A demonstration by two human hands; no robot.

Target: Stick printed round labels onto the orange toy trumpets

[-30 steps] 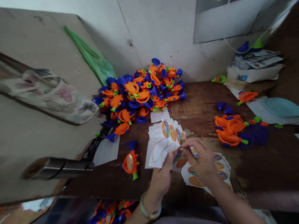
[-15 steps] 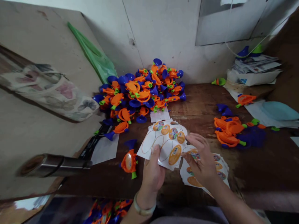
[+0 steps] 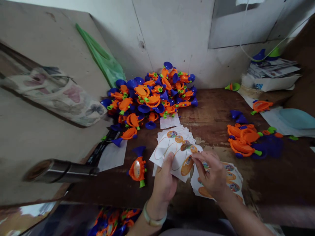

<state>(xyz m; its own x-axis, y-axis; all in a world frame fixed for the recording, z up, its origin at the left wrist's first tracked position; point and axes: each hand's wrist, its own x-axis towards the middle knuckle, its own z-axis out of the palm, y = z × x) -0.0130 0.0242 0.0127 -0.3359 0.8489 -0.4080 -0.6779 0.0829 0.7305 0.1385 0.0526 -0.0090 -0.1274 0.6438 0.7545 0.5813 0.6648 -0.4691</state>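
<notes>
While I watch from the head camera, the left hand (image 3: 163,186) grips a fanned sheaf of sticker sheets (image 3: 175,146), thumb on top, above the wooden bench (image 3: 211,106). The right hand (image 3: 211,173) has just moved in from over the loose stack of sheets (image 3: 232,177); its fingertips (image 3: 197,156) now reach the sheaf's edge near an orange oval label (image 3: 187,166), pinching or not I cannot tell. 1 plastic toy horn (image 3: 137,170) stands just left
</notes>
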